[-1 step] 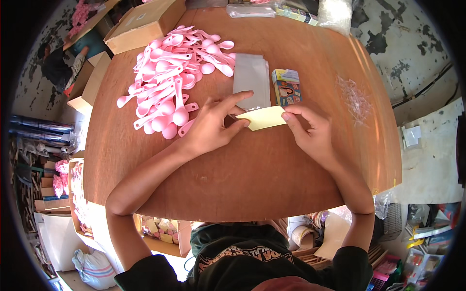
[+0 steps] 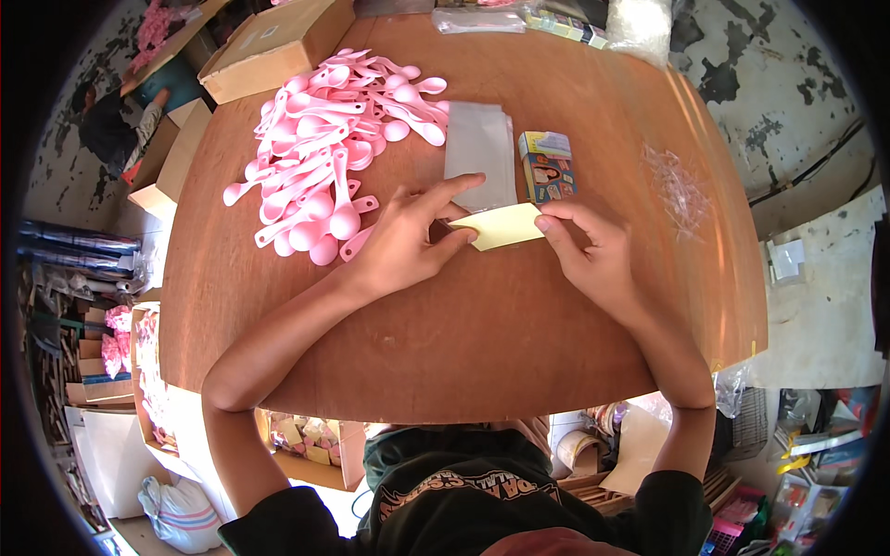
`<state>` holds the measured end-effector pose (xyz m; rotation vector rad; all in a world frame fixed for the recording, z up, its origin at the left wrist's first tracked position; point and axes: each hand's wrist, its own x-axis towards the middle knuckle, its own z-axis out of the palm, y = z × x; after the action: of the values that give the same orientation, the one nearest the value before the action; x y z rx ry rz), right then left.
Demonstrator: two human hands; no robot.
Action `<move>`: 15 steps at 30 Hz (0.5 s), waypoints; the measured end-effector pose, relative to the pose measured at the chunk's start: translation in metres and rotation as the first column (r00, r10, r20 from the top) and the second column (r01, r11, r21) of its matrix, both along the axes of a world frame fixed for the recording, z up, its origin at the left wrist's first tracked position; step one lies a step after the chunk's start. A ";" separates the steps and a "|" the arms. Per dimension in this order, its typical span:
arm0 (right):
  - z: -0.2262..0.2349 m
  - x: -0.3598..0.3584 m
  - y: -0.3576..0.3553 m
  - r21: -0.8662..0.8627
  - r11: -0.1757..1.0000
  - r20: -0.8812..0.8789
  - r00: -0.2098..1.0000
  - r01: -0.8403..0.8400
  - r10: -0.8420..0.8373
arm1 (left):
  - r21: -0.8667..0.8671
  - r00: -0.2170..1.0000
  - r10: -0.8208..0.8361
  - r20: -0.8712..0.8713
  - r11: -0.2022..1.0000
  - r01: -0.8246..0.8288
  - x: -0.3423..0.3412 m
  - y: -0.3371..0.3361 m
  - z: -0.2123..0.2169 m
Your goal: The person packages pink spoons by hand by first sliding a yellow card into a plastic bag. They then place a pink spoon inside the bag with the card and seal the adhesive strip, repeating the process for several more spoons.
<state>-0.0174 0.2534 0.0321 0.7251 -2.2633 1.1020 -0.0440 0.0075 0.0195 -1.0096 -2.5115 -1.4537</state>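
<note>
A pale yellow paper slip (image 2: 505, 228) is stretched between both hands above the table. My left hand (image 2: 413, 232) pinches its left end between thumb and a finger, with the index finger extended over it. At the other end, the thumb and fingertips of my right hand (image 2: 589, 248) grip the upper right corner. Just beyond the slip lies a stack of clear plastic bags (image 2: 479, 153), its near edge partly hidden by the left hand and the paper. Beside that stack is a small printed blue and yellow box (image 2: 549, 167). Left of the bags spreads a heap of pink plastic measuring spoons (image 2: 320, 153).
The brown wooden table (image 2: 445, 343) has a curved look. Thin clear plastic strands (image 2: 680, 193) lie at its right. A cardboard box (image 2: 273, 51) stands at the back left, a filled clear bag (image 2: 640, 32) at the back right. Another person (image 2: 116, 130) is at the far left.
My right fingertips have shifted very slightly left along the paper slip. Everything else looks the same.
</note>
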 end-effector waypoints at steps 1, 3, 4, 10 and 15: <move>0.000 0.001 -0.002 -0.002 1.000 0.000 1.000 0.000 0.000 | -0.002 1.000 0.000 0.000 1.000 0.000 0.001 0.001 0.001; 0.002 0.003 -0.007 -0.085 0.996 0.003 1.000 0.024 -0.023 | -0.040 1.000 -0.012 -0.019 0.999 0.012 0.000 0.001 0.005; 0.000 0.003 -0.007 -0.087 0.996 0.003 1.000 0.024 -0.024 | -0.042 1.000 -0.013 -0.019 0.999 0.012 0.001 0.001 0.009; -0.004 0.002 -0.001 -0.177 0.984 -0.035 0.999 0.011 -0.017 | 0.057 0.996 -0.086 0.001 0.995 0.086 -0.005 0.015 0.027; -0.001 0.007 -0.002 -0.271 0.961 0.016 0.999 0.051 -0.048 | 0.066 0.951 -0.171 0.259 0.985 0.159 -0.006 0.029 0.053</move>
<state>-0.0102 0.2515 0.0306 0.5488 -2.0689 1.3594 -0.0500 0.0360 0.0728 -1.1093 -2.6097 -1.7938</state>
